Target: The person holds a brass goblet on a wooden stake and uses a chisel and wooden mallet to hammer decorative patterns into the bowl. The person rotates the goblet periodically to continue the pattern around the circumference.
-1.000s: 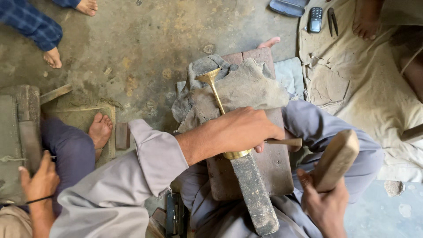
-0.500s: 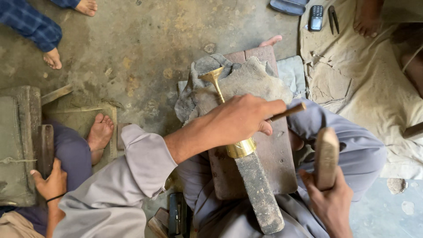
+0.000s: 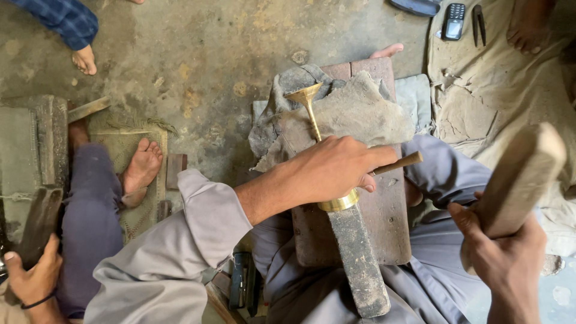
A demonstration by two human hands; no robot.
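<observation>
The left hand (image 3: 333, 171) is clamped, fingers curled, over a brass stemmed piece (image 3: 312, 114) and a thin wooden rod (image 3: 399, 163), pressing both down on the wooden block (image 3: 390, 228) in the person's lap. The piece's flared cup points away from the block's near edge, over a grey cloth (image 3: 354, 114) draped across the block's far end, and its brass collar (image 3: 339, 203) shows just below the hand, where a dark rough bar (image 3: 360, 264) runs off toward the body. The right hand (image 3: 501, 258), to the right of the block, is closed tight round a pale wooden mallet (image 3: 519, 174). Compared with half a second ago, the mallet stands higher and farther out from the block, while the left hand's grip on the brass piece looks unchanged.
</observation>
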